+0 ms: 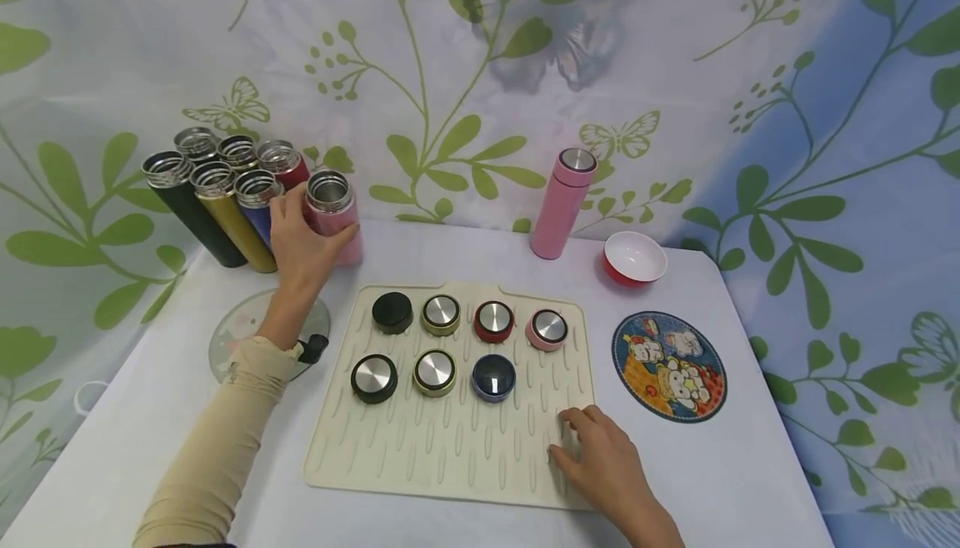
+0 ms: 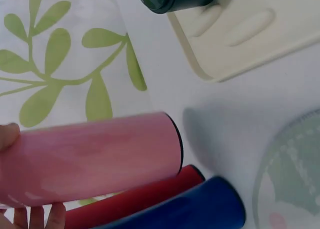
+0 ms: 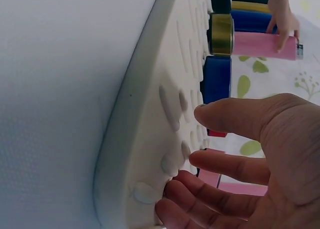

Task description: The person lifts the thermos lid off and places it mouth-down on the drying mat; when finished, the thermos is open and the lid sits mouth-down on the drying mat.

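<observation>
My left hand [image 1: 302, 239] grips a pink thermos bottle [image 1: 335, 214] near its top, thumb on one side and fingers on the other. The bottle has no lid, and its steel mouth faces up. In the left wrist view the pink bottle [image 2: 100, 156] shows its base close to its shadow; I cannot tell whether it touches the table. Close beside it stand lidless bottles, among them a blue one [image 1: 258, 210], a red one [image 1: 292, 171] and a gold one [image 1: 240, 227]. My right hand [image 1: 606, 465], fingers loosely bent and holding nothing, rests at the cream mat's [image 1: 450, 460] right front edge.
Several round lids lie in two rows on the mat, including a pink lid [image 1: 547, 329] and a blue lid [image 1: 492, 378]. A lidded pink bottle [image 1: 561, 210] stands at the back, left of a red-and-white bowl [image 1: 634, 258]. Round printed mats [image 1: 670, 366] lie on both sides.
</observation>
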Available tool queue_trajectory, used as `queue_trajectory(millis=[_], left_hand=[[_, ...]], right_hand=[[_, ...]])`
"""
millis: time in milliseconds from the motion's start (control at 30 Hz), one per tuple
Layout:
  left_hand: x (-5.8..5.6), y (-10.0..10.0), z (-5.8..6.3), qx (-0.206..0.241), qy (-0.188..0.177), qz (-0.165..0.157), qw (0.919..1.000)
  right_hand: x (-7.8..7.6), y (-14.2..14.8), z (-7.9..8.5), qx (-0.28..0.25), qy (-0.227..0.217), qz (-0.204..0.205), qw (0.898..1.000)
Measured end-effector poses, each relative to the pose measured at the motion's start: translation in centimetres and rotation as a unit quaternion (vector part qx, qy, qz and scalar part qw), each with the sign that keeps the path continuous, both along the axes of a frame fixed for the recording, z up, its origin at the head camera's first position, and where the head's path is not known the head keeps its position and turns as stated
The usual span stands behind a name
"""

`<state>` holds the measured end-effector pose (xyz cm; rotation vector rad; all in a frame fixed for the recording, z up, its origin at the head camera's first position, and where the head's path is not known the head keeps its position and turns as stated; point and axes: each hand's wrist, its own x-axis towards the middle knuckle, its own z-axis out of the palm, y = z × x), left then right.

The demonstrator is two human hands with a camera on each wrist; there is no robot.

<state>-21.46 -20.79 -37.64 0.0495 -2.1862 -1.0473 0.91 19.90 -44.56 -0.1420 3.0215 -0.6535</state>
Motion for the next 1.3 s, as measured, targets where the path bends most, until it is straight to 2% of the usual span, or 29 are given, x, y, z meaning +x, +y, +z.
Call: queue_trajectory(millis=[300, 467, 667, 867, 1300], left_hand=[[-2.2, 0.8, -1.1, 0.001, 0.001, 0.071, 0.9975], [-3.1, 0.8, -1.7, -0.011, -0.009, 0.088, 0.9960], [-3.6, 0.6, -2.2, 0.003, -0.027, 0.103, 0.9943], [-3.8, 0.8, -1.9, 0.008, -0.041, 0.091, 0.9949], [-3.9, 0.8, -0.2, -0.034, -0.112, 0.117, 0.9863]], right_hand=[[-0.1, -0.1, -0.4, -0.005, 0.010, -0.006, 1.000], [-0.3, -0.1, -0.6, -0.005, 0.017, -0.006, 1.000], [-0.4, -0.1, -0.7, -0.004, 0.015, -0.005, 1.000], [-0.5, -0.1, -0.7, -0.001, 0.012, -0.007, 1.000], [-0.5, -0.3, -0.6, -0.001, -0.003, -0.003, 1.000]])
